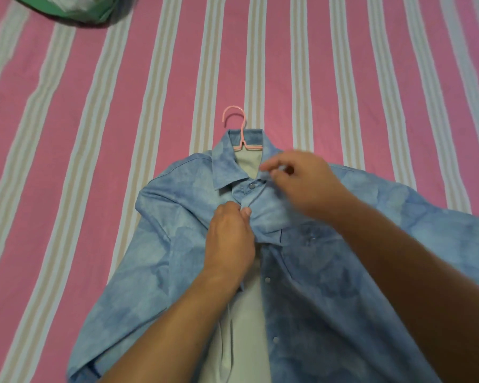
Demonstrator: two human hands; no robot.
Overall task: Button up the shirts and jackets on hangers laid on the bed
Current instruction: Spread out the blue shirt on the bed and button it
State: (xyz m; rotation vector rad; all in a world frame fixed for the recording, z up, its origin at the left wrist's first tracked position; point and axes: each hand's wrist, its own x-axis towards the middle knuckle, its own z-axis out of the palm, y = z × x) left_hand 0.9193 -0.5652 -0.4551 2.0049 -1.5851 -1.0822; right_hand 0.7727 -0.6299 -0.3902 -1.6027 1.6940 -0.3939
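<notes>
A light blue mottled shirt (343, 272) lies face up on the bed on a pink hanger (239, 128), whose hook points away from me. The top snap (251, 186) at the collar is fastened; below it the front lies open, showing the pale lining and several snaps along the right placket (271, 308). My left hand (230, 239) pinches the left front edge just below the collar. My right hand (302, 183) hovers at the right collar, fingers curled and pinching the collar fabric; it is blurred.
The bed sheet (122, 134) has pink, white and beige stripes running away from me. A green and white bundle (75, 6) sits at the far left corner.
</notes>
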